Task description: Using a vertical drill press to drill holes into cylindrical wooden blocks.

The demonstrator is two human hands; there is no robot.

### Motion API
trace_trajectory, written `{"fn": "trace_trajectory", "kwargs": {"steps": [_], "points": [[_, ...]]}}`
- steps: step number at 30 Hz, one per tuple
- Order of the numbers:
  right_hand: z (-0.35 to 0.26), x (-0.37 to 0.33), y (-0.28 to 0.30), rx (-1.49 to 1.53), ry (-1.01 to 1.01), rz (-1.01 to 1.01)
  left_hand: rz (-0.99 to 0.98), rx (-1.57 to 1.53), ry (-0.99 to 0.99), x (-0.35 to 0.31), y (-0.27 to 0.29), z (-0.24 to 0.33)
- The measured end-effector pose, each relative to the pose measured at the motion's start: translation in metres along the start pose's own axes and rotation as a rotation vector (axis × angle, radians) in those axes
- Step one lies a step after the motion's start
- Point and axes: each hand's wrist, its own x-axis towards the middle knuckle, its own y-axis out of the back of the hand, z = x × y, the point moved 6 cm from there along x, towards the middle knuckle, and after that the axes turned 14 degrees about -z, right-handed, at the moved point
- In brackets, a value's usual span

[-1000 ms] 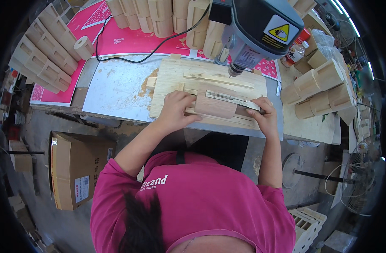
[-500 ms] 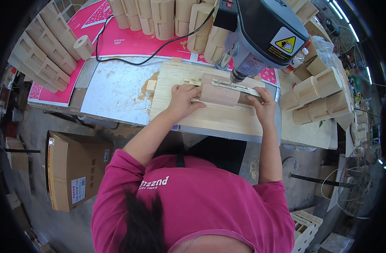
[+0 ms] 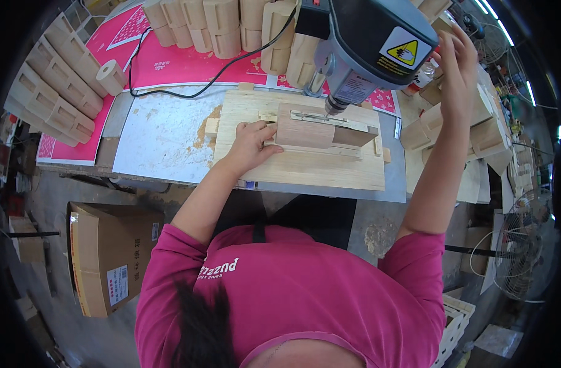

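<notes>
My right hand [image 3: 459, 67] has gone up beside the drill [image 3: 369, 52], and my left hand [image 3: 253, 144], the nearer one, touches the left end of the block [image 3: 305, 134], though I can't tell if either grips, and it lies on the board [image 3: 317, 172], long way left to right, right end slightly toward me.

Right of the left hand [image 3: 253, 142], the block [image 3: 302, 134] is smooth, matt wood; below it lies a board [image 3: 292, 175] of grained bare wood. Left of the right hand [image 3: 458, 67], the drill [image 3: 360, 34] has a dark plastic housing and a shiny metal chuck [image 3: 334, 105]. Beyond the left hand spreads slightly glossy pink paper [image 3: 176, 69]. Below both hands, the shirt [image 3: 329, 288] is matt cloth.
</notes>
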Motion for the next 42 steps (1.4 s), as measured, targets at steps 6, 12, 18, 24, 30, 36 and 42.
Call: {"fn": "trace_trajectory", "kwargs": {"steps": [6, 12, 18, 24, 30, 36, 42], "points": [[-0.006, 0.012, -0.025, -0.384, -0.111, -0.204, -0.017, 0.019, -0.008, 0.003, -0.002, 0.002], [-0.074, -0.035, -0.023, -0.533, -0.111, -0.098, -0.009, 0.041, -0.015, 0.000, 0.001, 0.001], [-0.068, -0.104, -0.031, -0.384, -0.051, -0.074, -0.024, 0.017, -0.004, 0.002, 0.000, 0.001], [-0.014, -0.166, -0.067, -0.270, -0.007, -0.031, -0.019, 0.032, -0.034, 0.004, 0.001, 0.005], [-0.019, -0.161, -0.064, -0.247, -0.029, -0.106, -0.031, 0.046, -0.006, 0.001, -0.001, 0.002], [-0.051, -0.039, -0.023, -0.325, -0.035, 0.065, 0.002, 0.071, 0.003, 0.005, -0.004, 0.011], [0.004, 0.020, -0.035, -0.584, -0.357, -0.248, 0.001, 0.049, 0.032, 0.025, -0.019, 0.030]]}}
